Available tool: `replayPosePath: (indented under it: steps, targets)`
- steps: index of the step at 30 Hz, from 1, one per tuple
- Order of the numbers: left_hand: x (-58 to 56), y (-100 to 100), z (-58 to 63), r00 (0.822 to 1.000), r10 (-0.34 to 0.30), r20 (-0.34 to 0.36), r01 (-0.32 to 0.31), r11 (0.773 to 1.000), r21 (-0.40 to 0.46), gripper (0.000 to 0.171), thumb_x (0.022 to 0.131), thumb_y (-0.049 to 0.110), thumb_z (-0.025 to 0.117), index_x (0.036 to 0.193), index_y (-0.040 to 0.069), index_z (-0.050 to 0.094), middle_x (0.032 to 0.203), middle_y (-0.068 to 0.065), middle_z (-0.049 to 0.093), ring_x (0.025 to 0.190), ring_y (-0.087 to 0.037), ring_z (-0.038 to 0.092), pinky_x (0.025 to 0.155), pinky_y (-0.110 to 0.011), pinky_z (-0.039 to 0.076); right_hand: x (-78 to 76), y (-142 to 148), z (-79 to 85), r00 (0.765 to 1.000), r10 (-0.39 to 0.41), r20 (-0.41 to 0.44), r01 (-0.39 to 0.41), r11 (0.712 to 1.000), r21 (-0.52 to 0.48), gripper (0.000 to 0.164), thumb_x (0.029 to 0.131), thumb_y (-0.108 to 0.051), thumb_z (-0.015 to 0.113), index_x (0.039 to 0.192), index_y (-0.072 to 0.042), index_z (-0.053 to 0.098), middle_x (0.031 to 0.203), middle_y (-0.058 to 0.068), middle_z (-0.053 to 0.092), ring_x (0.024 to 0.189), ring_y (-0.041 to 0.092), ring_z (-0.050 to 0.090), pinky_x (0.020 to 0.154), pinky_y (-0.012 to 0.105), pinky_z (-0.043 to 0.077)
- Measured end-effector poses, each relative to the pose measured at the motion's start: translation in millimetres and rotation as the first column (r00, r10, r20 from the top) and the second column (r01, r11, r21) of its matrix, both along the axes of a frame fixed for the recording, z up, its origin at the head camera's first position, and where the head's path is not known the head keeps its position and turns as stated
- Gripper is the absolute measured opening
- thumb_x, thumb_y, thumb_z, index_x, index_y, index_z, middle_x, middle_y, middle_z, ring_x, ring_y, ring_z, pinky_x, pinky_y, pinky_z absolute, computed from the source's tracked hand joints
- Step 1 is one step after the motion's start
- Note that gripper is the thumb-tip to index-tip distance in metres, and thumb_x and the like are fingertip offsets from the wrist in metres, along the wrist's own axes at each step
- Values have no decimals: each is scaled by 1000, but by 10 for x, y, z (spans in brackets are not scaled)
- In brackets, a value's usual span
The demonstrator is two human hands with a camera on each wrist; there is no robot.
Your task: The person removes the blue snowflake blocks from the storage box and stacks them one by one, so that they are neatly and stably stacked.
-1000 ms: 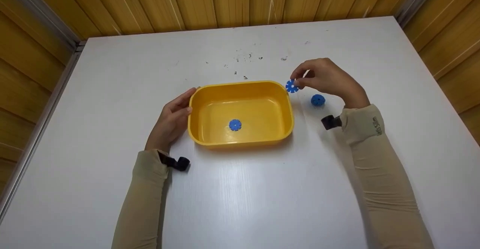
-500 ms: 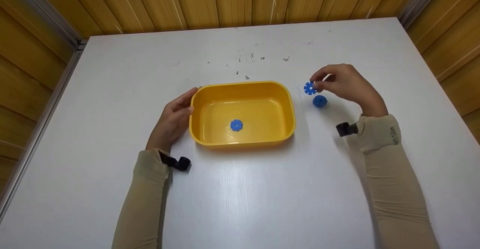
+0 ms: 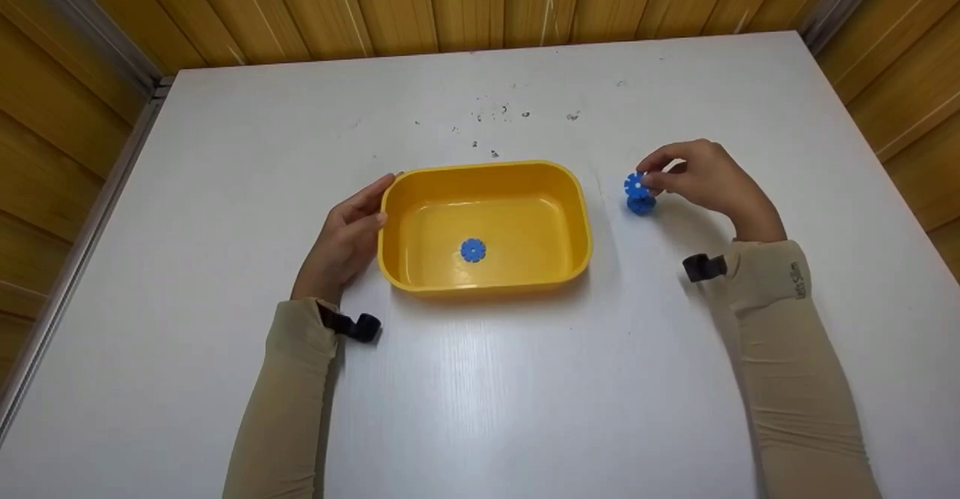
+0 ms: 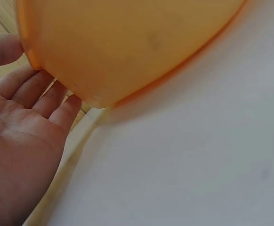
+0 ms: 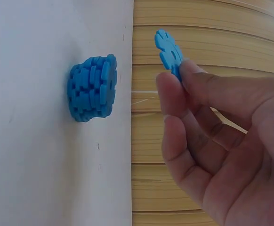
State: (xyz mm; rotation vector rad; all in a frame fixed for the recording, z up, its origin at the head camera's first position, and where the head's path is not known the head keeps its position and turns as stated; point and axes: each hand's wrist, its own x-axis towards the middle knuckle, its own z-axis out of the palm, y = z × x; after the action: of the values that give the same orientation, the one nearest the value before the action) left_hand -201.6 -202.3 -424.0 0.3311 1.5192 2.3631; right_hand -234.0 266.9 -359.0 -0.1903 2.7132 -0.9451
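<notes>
My left hand (image 3: 341, 244) holds the left end of a yellow plastic tub (image 3: 487, 286). Its thumb is at the rim and its fingers lie against the outer wall, partly hidden in the left wrist view. My right hand (image 3: 705, 184) pinches a blue notched interlocking disc (image 5: 169, 52) between thumb and index finger. That disc is just above a short stack of blue notched discs (image 5: 92, 89) on the table; the right wrist view shows a gap between them. Another blue disc (image 3: 473, 251) lies flat on the tub floor.
The white table (image 3: 480, 394) carries small dark marks behind the tub. Yellow wood-look panels (image 3: 465, 7) line the back and both sides. A black wrist camera (image 3: 365, 328) sits near the tub's front left corner.
My right hand has carried the blue disc from beside the tub's right back corner rightward and nearer me, over the stack. The left hand has stayed at the tub.
</notes>
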Motion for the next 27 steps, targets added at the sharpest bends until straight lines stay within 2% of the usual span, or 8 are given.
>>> replayPosePath:
  steps: [5,14,17,20,23,27]
  targets:
    - [7,-2,9,1000,-5,0,5,1000,13,56,94,-7,47,148,3,34,154,-8,36,143,-22,33,114,-29,35,-3,36,-28,999,-14,29,14,1000,2,29,95,-22,60,120,-8,65,119,15,60,99,27,62,97,46,51]
    - [-5,-16,1,999,-14,-31,14,1000,-9,56,95,-6,47,148,5,35,155,-9,35,144,-22,32,114,-29,35,-19,97,-50,997,-15,80,15,1000,5,33,95,-24,59,123,-8,63,123,16,59,101,28,61,100,49,48]
    - [-3,-18,-4,999,-14,-32,13,1000,-14,56,94,-6,48,148,5,35,155,-9,35,143,-22,33,113,-29,35,-23,107,-71,996,-13,93,11,1000,14,33,95,-25,59,123,-8,63,122,16,59,99,25,61,96,43,50]
    - [0,-16,-8,1000,-11,-19,10,1000,-21,57,95,-4,49,149,5,34,155,-9,35,143,-22,33,113,-29,35,-24,117,-97,996,-13,93,11,1000,23,33,95,-25,60,121,-7,65,119,15,61,94,22,61,86,29,52]
    - [3,-11,-6,1000,-1,-8,1,1000,-25,57,95,-3,51,148,4,34,154,-8,36,142,-22,34,113,-29,35,-26,126,-115,996,-16,87,14,1000,25,31,94,-25,61,119,-6,66,116,15,62,89,20,62,75,19,49]
    - [1,-6,-5,1000,-2,-12,2,1000,-14,55,94,-4,50,147,5,36,154,-8,36,143,-22,34,114,-28,34,-30,137,-130,995,-24,99,21,999,32,32,94,-26,61,119,-7,66,115,14,62,89,19,60,74,19,47]
